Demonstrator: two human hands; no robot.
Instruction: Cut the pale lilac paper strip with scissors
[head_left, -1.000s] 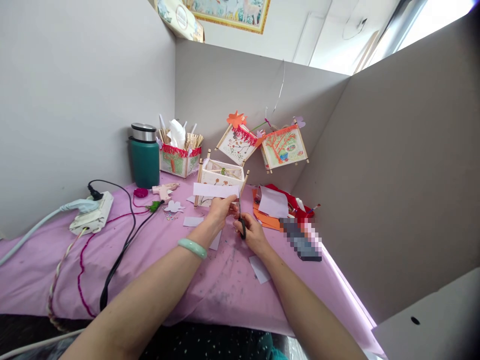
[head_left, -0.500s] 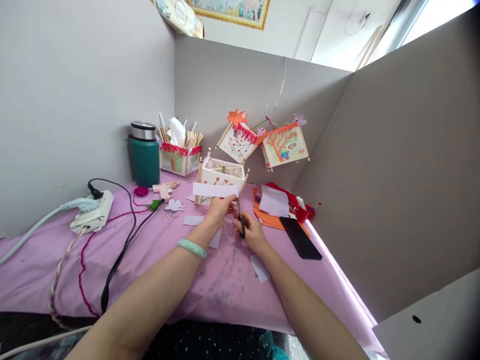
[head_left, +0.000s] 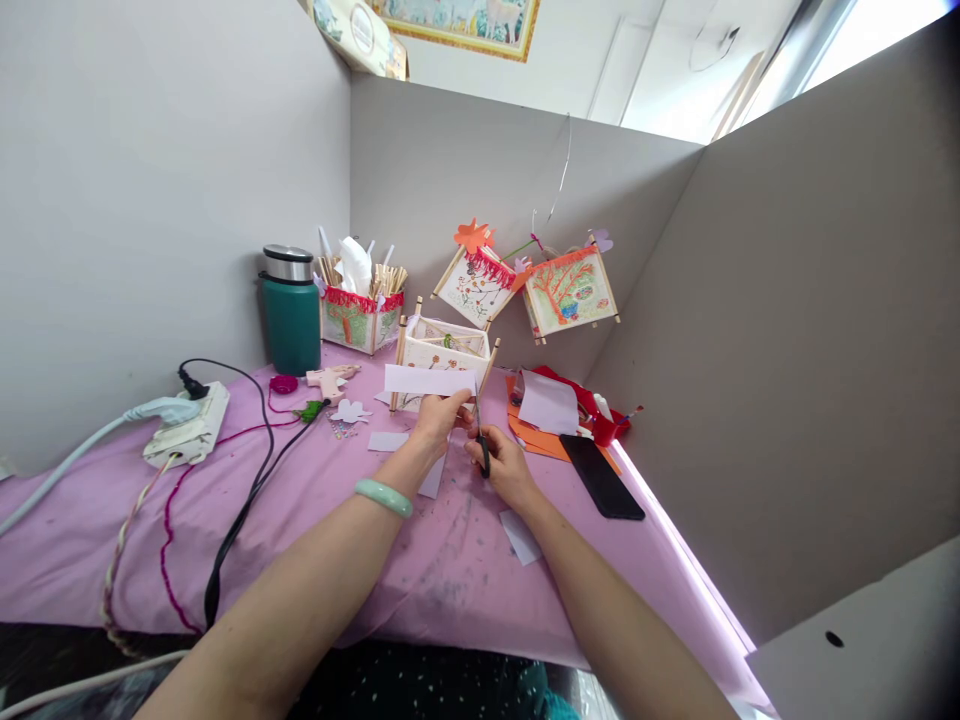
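A strip of pale paper [head_left: 429, 380] is pinched in my left hand [head_left: 441, 422], held up in front of a small decorated box [head_left: 442, 345] with wooden sticks at its corners. My right hand [head_left: 501, 462] grips black-handled scissors [head_left: 484, 455]. Their blades point away from me and meet the paper's right end. How far the blades are apart is too small to tell. Pale paper pieces [head_left: 387, 441] lie under and beside my left hand, and another paper scrap [head_left: 520, 537] lies by my right wrist.
On the left stand a green flask [head_left: 291, 325], a glue gun [head_left: 330, 380] and a power strip [head_left: 187, 425] with trailing cables. A black phone [head_left: 602, 477], orange paper [head_left: 541, 440] and a red tray [head_left: 611, 425] are on the right. Grey partitions [head_left: 487, 150] enclose the table.
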